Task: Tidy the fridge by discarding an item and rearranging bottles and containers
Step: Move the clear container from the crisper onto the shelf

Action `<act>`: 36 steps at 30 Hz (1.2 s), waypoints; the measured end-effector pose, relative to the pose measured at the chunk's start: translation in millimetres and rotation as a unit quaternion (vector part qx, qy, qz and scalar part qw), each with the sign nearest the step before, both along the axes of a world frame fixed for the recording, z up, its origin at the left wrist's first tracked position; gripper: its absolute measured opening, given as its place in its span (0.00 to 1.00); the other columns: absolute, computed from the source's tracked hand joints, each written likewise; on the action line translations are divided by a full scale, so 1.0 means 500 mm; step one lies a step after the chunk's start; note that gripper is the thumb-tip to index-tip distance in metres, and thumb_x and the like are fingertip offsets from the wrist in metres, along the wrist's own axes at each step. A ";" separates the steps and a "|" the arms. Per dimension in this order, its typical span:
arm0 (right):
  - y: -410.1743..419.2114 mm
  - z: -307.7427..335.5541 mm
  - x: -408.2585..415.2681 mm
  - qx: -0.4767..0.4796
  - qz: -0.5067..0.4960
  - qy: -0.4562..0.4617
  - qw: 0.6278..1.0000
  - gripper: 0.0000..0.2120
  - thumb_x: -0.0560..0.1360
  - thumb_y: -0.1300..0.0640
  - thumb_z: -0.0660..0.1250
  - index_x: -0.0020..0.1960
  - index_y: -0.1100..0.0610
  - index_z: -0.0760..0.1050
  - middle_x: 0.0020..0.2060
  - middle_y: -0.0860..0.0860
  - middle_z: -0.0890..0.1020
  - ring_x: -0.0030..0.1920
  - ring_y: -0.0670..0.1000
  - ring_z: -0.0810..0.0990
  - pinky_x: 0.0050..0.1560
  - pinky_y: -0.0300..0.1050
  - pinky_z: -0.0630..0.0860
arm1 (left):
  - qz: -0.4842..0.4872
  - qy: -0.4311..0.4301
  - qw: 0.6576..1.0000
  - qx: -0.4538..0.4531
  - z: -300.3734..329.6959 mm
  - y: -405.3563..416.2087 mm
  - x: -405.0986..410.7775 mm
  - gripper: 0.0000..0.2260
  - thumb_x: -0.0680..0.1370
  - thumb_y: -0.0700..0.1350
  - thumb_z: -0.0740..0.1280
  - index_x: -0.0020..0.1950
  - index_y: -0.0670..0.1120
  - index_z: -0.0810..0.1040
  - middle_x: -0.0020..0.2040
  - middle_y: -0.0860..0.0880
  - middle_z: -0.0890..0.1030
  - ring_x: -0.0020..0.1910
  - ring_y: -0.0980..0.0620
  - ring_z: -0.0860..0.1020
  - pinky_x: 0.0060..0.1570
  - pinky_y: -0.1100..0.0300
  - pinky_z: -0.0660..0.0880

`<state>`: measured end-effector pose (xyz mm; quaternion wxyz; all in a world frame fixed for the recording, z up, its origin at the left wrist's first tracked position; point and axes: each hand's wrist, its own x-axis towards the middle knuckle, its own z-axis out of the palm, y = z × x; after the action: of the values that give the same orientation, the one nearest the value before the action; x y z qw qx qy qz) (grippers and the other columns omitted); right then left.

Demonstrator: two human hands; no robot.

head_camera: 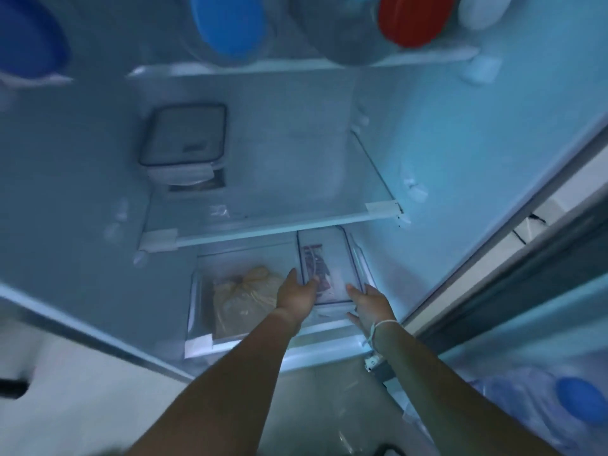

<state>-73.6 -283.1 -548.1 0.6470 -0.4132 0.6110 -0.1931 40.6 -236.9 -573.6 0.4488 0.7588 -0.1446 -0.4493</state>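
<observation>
Both hands spread on clear tray (353, 258) at drawer's right side: left hand (295, 296), right hand (371, 302); tied bag (245, 299) left.

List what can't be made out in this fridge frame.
- Head view, packet: contents unreadable, blurred behind the clear tray.
- Tied bag: contents hidden by its cloudy plastic.
- Lidded box: contents hidden by its lid.
- Left hand and right hand: grip on the tray uncertain, motion blur.
</observation>
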 end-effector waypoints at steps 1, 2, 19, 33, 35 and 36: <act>0.014 0.011 -0.008 0.006 -0.003 -0.005 1.000 0.22 0.79 0.61 0.61 0.70 0.68 0.64 0.69 0.64 0.69 0.68 0.64 0.69 0.68 0.57 0.70 | 0.004 -0.001 1.000 0.000 -0.007 0.013 -0.005 0.30 0.73 0.54 0.66 0.72 0.42 0.67 0.69 0.37 0.73 0.67 0.37 0.72 0.66 0.41 0.70; 0.030 0.028 -0.015 0.007 -0.003 -0.010 1.000 0.22 0.79 0.61 0.61 0.71 0.68 0.63 0.70 0.64 0.68 0.69 0.64 0.69 0.68 0.57 0.69 | 0.005 -0.004 1.000 0.000 -0.016 0.025 -0.007 0.32 0.71 0.56 0.65 0.71 0.43 0.67 0.68 0.36 0.73 0.67 0.35 0.72 0.65 0.39 0.69; 0.262 0.193 -0.110 -0.007 0.023 -0.034 0.999 0.08 0.79 0.57 0.61 0.57 0.57 0.72 0.56 0.55 0.76 0.51 0.54 0.72 0.58 0.53 0.74 | -0.003 0.004 1.000 -0.028 0.221 0.291 -0.117 0.17 0.78 0.48 0.61 0.65 0.45 0.73 0.63 0.43 0.79 0.58 0.41 0.78 0.60 0.52 0.74; 0.271 0.279 -0.040 -0.059 -0.034 -0.142 0.988 0.24 0.78 0.57 0.62 0.72 0.60 0.64 0.68 0.56 0.71 0.58 0.54 0.72 0.61 0.56 0.74 | -0.031 -0.070 0.993 -0.094 0.319 0.285 -0.034 0.19 0.77 0.49 0.62 0.67 0.46 0.72 0.63 0.43 0.79 0.61 0.40 0.78 0.65 0.43 0.73; 0.255 0.286 -0.021 -0.060 -0.039 -0.152 0.986 0.21 0.78 0.58 0.61 0.70 0.61 0.66 0.64 0.57 0.74 0.55 0.54 0.73 0.60 0.55 0.74 | -0.045 -0.084 0.991 -0.091 0.341 0.273 -0.016 0.21 0.78 0.49 0.62 0.70 0.44 0.69 0.66 0.42 0.77 0.64 0.40 0.76 0.67 0.44 0.71; 0.248 0.291 -0.012 -0.061 -0.041 -0.155 0.985 0.20 0.78 0.58 0.61 0.69 0.61 0.67 0.61 0.57 0.75 0.54 0.55 0.74 0.59 0.55 0.74 | -0.049 -0.092 0.990 -0.090 0.352 0.270 -0.009 0.22 0.79 0.48 0.61 0.72 0.43 0.67 0.68 0.42 0.75 0.65 0.41 0.75 0.68 0.45 0.70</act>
<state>-79.7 -159.2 -402.6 0.6990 -0.3918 0.5066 -0.3182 36.1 -102.2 -397.5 0.4780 0.7452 -0.2620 -0.3841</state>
